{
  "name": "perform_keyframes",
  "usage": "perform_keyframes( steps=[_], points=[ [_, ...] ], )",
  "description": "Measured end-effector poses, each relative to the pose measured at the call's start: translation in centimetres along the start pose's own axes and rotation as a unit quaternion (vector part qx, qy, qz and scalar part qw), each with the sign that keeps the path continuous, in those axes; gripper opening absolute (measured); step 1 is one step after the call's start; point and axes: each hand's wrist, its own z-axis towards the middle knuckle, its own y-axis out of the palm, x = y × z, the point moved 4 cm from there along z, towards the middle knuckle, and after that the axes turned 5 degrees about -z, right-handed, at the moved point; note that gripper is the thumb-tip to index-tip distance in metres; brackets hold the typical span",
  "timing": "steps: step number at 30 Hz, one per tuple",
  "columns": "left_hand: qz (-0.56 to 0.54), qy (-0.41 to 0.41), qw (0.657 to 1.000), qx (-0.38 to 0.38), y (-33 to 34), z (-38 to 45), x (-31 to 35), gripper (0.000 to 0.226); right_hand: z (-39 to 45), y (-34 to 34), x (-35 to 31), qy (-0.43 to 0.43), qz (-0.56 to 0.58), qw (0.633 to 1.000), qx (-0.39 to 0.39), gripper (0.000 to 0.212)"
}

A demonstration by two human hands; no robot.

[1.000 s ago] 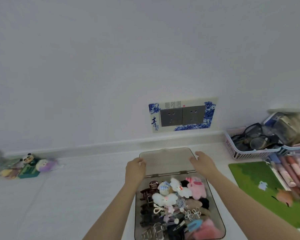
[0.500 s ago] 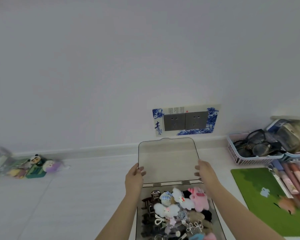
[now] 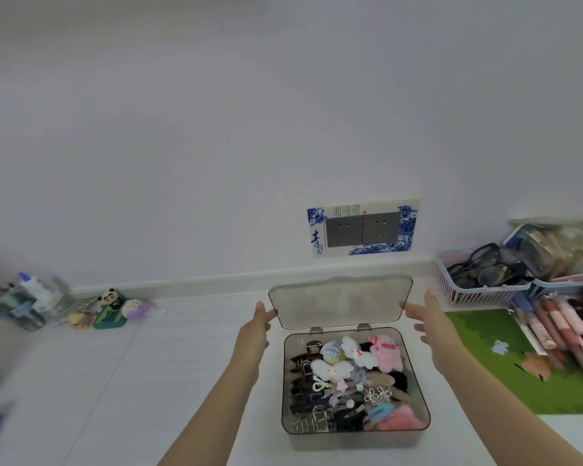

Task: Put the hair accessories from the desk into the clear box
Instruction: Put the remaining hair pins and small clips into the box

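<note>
A clear smoky box [image 3: 355,437] sits on the white desk in front of me, filled with several hair accessories [image 3: 349,381]: plush clips, claw clips, bows. Its hinged lid [image 3: 340,302] stands raised behind the box, tilted back. My left hand [image 3: 258,322] is at the lid's left edge, fingers straight, fingertips at or just beside the rim. My right hand [image 3: 429,316] is at the lid's right edge, fingers spread and straight; contact is unclear. Neither hand holds anything.
A wall socket panel [image 3: 362,228] is behind the box. A white basket of glasses [image 3: 478,280] and pens [image 3: 559,326] lie at right, beside a green mat [image 3: 505,361]. Small toys [image 3: 111,309] and a clear container [image 3: 27,304] sit at left.
The lid has swung up from lying flat on the desk to standing tilted behind the box. Both hands rose with it and have opened out at its side edges.
</note>
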Motion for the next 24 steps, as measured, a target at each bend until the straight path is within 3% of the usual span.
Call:
perform_keyframes(
  steps=[9,12,16,24],
  points=[
    [-0.024,-0.081,0.994,-0.074,-0.1,-6.1,-7.0,0.058,-5.0,-0.5,6.2,0.045,-0.003,0.995,-0.084,0.068],
    [-0.005,-0.065,0.996,-0.069,0.1,-6.7,-7.9,0.047,-5.8,0.3,7.1,-0.001,-0.049,0.996,-0.071,0.051],
    [0.074,-0.021,0.992,-0.102,-0.1,-6.3,-9.5,0.062,-6.0,1.1,8.6,-0.095,-0.216,0.97,-0.055,0.064],
    [0.141,-0.013,0.983,-0.115,1.2,-3.5,-7.6,0.059,-3.9,2.9,6.3,-0.108,-0.22,0.969,-0.04,0.064]
  ],
)
